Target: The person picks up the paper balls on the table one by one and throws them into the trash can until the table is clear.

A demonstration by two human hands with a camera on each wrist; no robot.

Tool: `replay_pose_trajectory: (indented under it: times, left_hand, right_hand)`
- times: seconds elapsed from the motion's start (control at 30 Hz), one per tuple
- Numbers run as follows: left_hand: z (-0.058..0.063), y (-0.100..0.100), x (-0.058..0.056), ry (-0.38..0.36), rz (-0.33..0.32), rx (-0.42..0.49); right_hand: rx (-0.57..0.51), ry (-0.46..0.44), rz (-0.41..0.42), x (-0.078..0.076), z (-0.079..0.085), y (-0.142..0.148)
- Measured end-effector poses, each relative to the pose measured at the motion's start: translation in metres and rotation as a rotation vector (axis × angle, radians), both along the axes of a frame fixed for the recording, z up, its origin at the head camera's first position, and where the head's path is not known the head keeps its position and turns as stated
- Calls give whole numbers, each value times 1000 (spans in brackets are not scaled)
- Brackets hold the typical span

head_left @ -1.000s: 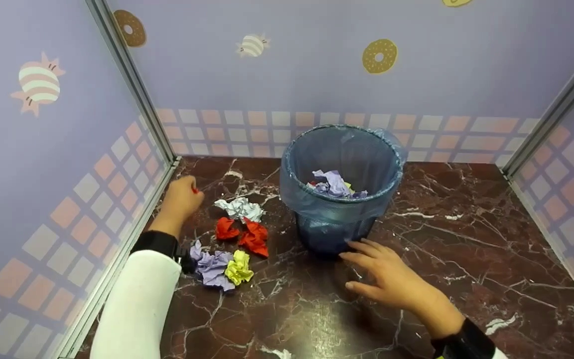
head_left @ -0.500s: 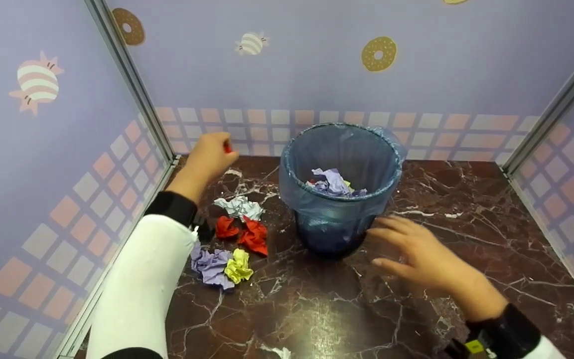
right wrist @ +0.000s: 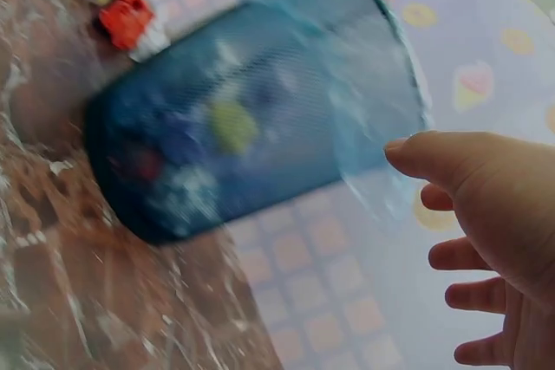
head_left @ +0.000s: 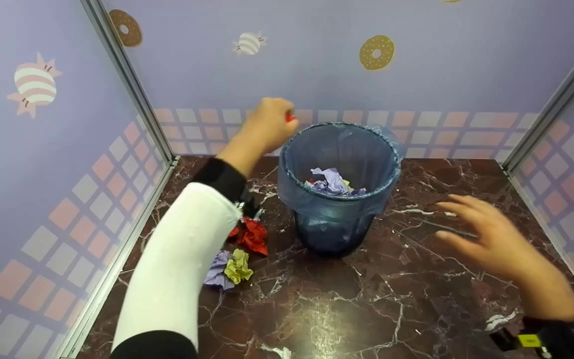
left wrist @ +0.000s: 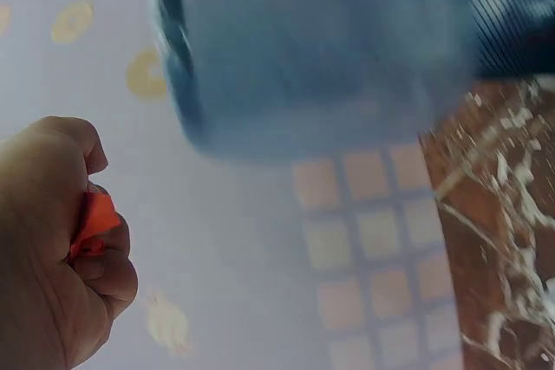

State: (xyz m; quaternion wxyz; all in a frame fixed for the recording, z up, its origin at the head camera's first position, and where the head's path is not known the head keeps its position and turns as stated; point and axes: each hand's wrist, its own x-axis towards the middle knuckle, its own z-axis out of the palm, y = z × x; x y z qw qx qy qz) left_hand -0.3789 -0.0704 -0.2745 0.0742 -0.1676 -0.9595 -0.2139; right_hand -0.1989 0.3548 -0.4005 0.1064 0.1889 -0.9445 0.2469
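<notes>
My left hand (head_left: 269, 124) grips a crumpled piece of red paper (left wrist: 97, 217), of which only a bit shows between thumb and fingers. It is up near the left rim of a dark mesh waste bin (head_left: 334, 234) lined with a blue bag (head_left: 297, 192). Inside the bin lies crumpled paper, mostly purple (head_left: 333, 182), with some yellow and red showing. To the right of the bin, my right hand (head_left: 491, 239) hovers with its fingers spread, holding nothing. In the right wrist view its thumb overlaps the bag's edge.
Left of the bin, crumpled red paper (head_left: 254, 238), yellow paper (head_left: 238, 268) and purple paper (head_left: 218, 273) lie on the marbled table (head_left: 357, 319), partly behind the left arm. A white paper (head_left: 258, 200) is mostly hidden there. Patterned panels (head_left: 317, 75) enclose the back and sides.
My left hand has risen from the table's left side and swung right to the bin's rim with the red paper. My right hand has drawn away from the bin to the right.
</notes>
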Motion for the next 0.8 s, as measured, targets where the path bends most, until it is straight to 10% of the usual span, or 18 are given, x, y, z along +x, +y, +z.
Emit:
replay_pose_trajectory:
  times: [0.4, 0.8]
  left_hand:
    - [4, 101, 14, 101, -146, -268]
    - [-5, 128, 24, -26, -280, -320]
  right_hand:
    - [-102, 79, -62, 9, -12, 50]
    - [-107, 91, -69, 13, -16, 49]
